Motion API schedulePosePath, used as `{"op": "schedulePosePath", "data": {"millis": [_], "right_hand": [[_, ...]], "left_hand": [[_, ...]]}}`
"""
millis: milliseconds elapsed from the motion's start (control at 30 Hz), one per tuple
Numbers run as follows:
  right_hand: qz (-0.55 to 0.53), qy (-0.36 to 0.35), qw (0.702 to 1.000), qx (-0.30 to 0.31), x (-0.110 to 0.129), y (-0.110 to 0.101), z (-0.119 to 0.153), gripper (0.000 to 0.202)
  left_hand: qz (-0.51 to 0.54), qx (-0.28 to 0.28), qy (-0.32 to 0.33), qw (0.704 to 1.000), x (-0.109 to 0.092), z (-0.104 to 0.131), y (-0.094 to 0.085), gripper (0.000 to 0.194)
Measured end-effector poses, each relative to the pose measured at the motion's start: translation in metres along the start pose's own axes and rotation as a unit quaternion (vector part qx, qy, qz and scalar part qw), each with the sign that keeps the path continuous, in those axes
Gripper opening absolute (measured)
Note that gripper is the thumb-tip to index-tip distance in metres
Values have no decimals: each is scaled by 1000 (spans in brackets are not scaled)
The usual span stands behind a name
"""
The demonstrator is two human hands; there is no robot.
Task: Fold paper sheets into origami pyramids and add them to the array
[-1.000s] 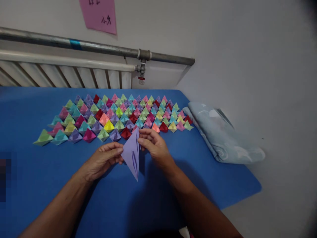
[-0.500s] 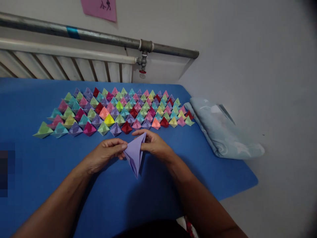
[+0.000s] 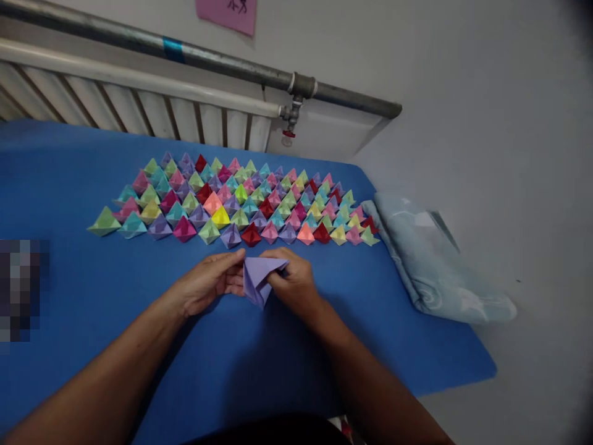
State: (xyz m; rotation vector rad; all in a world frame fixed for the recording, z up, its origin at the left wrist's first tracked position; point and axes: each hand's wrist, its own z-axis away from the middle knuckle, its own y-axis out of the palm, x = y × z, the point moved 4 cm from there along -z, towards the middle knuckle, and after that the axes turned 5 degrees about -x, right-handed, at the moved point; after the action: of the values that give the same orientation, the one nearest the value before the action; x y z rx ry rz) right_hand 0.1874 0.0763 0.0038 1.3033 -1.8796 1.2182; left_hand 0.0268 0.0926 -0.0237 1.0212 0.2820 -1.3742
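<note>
A folded piece of purple paper [image 3: 257, 277] is between my two hands, above the blue surface. My right hand [image 3: 293, 279] grips it from the right, its thumb pushed into the folds and its fingers partly hidden behind. On the other side, my left hand [image 3: 214, 281] holds the left edge loosely. Its thumb is at the upper corner and its fingers reach the edge lower down. Just beyond my hands, rows of small folded paper boats [image 3: 230, 236] in many colours stand close together.
The boats rest on a blue-covered table [image 3: 60, 185]. A folded pale blue-grey cloth [image 3: 430, 266] lies at its right edge. Behind it are a white radiator [image 3: 152, 114], a metal pipe [image 3: 231, 60] and a valve with a red handle [image 3: 289, 133]. A pink note [image 3: 229, 15] hangs above.
The purple paper has been turned and its folds opened out, its point now shorter. My left thumb has moved from its face to its edge. The whole view has shifted slightly.
</note>
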Motion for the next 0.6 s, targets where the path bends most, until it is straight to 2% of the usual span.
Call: {"op": "schedulePosePath", "data": {"millis": [200, 300, 433, 600], "right_hand": [[100, -136, 985, 40, 3, 4, 4, 25], [131, -190, 971, 66, 6, 5, 6, 24], [154, -207, 960, 105, 10, 8, 7, 21], [158, -192, 953, 172, 13, 10, 9, 31]], "left_hand": [[-24, -41, -32, 998, -2, 5, 1, 38], [-22, -52, -47, 997, -2, 6, 0, 36], [-13, -51, -40, 998, 0, 4, -1, 25], [-15, -82, -13, 996, -1, 1, -8, 33]]}}
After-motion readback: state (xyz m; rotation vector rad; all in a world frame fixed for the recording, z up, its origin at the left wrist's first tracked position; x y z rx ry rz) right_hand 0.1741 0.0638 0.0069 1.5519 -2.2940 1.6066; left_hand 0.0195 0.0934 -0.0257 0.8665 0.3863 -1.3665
